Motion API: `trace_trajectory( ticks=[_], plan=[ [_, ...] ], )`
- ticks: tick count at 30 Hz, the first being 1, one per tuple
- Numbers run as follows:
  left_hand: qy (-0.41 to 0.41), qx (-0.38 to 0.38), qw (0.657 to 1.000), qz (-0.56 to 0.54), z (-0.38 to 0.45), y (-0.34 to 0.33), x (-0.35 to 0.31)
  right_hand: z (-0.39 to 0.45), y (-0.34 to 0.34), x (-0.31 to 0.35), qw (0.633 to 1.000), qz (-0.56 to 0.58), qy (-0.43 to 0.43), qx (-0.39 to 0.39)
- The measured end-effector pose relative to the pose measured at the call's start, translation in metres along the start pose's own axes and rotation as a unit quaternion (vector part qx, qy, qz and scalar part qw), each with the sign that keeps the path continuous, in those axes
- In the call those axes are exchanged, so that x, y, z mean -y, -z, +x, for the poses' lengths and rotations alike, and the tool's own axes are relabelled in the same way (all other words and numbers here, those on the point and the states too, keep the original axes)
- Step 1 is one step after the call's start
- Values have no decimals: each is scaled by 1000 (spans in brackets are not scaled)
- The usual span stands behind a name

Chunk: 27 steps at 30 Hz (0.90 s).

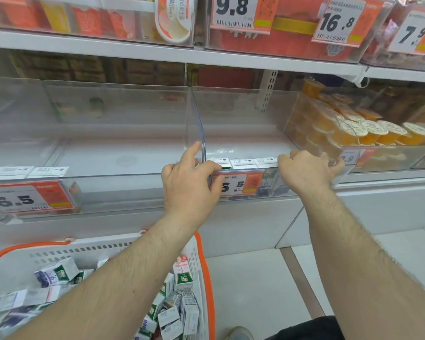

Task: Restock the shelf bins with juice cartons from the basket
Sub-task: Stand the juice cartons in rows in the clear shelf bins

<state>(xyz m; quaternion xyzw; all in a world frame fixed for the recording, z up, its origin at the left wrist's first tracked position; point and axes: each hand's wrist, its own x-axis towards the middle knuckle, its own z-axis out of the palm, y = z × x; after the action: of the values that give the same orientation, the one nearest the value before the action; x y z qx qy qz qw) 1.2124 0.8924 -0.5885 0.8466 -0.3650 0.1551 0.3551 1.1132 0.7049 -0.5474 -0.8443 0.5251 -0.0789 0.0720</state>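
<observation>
Three white juice cartons [242, 162] stand in a row at the front of the middle clear bin [243, 123]. My left hand [190, 185] is at the row's left end. Its thumb presses the leftmost carton [224, 165], its fingers curl over the bin's front wall, and its index finger points up along the divider. My right hand [306, 171] is curled over the bin's front right corner at the other end of the row; what its fingers hold is hidden. The white basket [123, 244] with an orange rim, at bottom left, holds several cartons [57, 272].
The left clear bin [113, 153] has two cartons [30, 172] at its front left. The right bin holds orange jelly cups [353, 128]. Price tags [22, 198] hang on the bin fronts. A shelf of boxed goods [280, 38] runs overhead. My shoe [238, 333] is on the tiled floor.
</observation>
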Motion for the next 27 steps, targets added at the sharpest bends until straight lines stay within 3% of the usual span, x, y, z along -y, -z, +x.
trace_trajectory(
  ticks=[4, 7, 9, 11, 13, 16, 19, 20, 22, 27],
  plan=[
    [-39, 21, 999, 6, -2, -2, 9, -15, 0, 5, 999, -41, 13, -4],
    [-82, -23, 996, -35, -12, 7, 18, -40, -6, 20, 985, 30, 87, -147],
    [-123, -100, 986, -45, -30, 19, 35, -72, -18, 41, 921, 122, 241, -280],
    [-133, -126, 982, -41, -61, 26, 64, -110, -40, 64, 839, 173, 403, -323],
    [-85, -72, 993, -31, -98, 28, 100, -138, -69, 78, 800, 161, 518, -255],
    [66, 137, 988, 13, -145, 24, 152, -155, -114, 83, 778, 35, 620, -97],
    [191, 347, 916, 61, -176, 19, 189, -160, -150, 81, 746, -199, 616, 156],
    [207, 400, 891, 64, -185, 18, 197, -163, -163, 79, 729, -252, 604, 201],
    [213, 471, 852, 75, -201, 16, 205, -172, -185, 75, 709, -334, 579, 225],
    [303, 522, 793, 85, -234, 10, 209, -200, -233, 64, 702, -428, 531, 205]
  ],
)
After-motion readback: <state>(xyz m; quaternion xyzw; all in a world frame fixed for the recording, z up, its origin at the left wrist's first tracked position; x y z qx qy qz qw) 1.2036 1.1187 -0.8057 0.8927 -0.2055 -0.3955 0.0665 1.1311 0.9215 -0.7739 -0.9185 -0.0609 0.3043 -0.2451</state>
